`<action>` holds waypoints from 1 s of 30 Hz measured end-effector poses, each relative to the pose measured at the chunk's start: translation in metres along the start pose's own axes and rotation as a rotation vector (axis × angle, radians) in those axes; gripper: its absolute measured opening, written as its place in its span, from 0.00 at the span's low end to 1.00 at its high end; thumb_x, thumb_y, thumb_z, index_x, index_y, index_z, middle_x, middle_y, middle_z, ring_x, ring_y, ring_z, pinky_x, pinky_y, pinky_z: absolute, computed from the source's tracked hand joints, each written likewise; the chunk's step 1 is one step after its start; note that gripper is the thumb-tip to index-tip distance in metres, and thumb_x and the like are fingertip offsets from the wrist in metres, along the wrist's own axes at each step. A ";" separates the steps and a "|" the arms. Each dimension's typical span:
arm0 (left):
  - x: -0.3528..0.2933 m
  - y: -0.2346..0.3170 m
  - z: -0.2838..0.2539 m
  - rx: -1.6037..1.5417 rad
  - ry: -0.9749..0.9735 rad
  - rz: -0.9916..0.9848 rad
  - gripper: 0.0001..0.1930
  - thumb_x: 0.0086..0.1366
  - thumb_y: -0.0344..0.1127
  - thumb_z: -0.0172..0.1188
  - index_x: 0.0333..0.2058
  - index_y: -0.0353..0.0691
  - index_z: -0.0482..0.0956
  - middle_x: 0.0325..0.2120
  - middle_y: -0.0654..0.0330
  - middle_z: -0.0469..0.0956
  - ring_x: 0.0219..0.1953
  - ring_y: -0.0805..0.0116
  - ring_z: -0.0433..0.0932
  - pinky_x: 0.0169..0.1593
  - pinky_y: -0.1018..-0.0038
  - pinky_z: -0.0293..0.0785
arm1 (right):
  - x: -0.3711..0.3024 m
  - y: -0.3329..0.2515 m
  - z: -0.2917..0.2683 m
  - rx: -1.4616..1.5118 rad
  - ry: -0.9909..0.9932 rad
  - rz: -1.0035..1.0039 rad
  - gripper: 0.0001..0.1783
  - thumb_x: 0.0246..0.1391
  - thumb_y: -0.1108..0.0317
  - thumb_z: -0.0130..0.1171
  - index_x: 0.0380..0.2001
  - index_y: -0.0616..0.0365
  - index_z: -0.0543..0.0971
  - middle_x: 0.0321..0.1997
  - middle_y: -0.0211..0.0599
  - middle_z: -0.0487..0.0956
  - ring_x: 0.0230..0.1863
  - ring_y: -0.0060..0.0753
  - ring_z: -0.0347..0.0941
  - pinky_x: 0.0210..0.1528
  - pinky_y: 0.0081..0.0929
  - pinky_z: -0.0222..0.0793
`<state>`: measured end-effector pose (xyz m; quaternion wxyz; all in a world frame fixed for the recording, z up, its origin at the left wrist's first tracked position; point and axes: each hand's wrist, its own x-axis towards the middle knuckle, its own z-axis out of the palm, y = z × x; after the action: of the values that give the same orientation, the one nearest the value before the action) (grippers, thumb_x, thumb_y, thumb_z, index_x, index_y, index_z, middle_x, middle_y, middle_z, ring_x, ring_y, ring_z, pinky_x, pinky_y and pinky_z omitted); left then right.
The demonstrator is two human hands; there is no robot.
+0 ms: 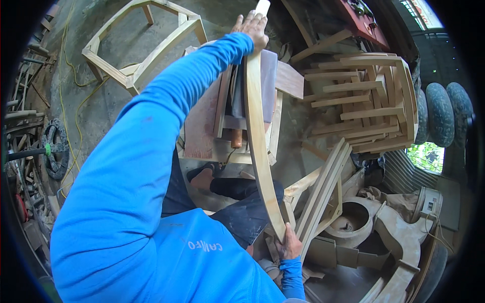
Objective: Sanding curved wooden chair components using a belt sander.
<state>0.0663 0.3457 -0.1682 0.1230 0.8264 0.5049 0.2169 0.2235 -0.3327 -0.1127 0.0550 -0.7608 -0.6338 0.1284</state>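
Observation:
A long, curved wooden slat point(256, 116) runs from far to near across a low stand. It rests along a grey belt point(269, 76), apparently part of an upturned belt sander with a brown handle point(236, 138). My left hand point(251, 31) reaches out and grips the slat close to its far end, which sticks out beyond the fingers. At the near end my right hand point(290, 243) holds the slat's tip, thumb up along its side. The underside of the slat, against the belt, is hidden.
A wooden frame point(166, 38) stands on the floor at the far left, near a yellow cord point(79, 129). Curved slats point(364, 106) are stacked at the right. Straight wooden strips point(323, 189) lean beside my right hand, near a dusty blower-like housing point(348, 219).

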 end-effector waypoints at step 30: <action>-0.225 0.126 -0.006 0.159 -0.134 -0.014 0.46 0.62 0.46 0.53 0.74 0.32 0.49 0.77 0.46 0.46 0.80 0.49 0.38 0.77 0.44 0.36 | -0.209 0.115 0.023 -0.020 -0.088 0.254 0.25 0.29 0.77 0.66 0.39 0.51 0.79 0.39 0.40 0.78 0.46 0.52 0.73 0.50 0.45 0.65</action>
<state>0.0728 0.0876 -0.1624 0.0922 0.8425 0.5170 0.1196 0.2920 -0.5611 -0.1370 0.0029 -0.8291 -0.5352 0.1614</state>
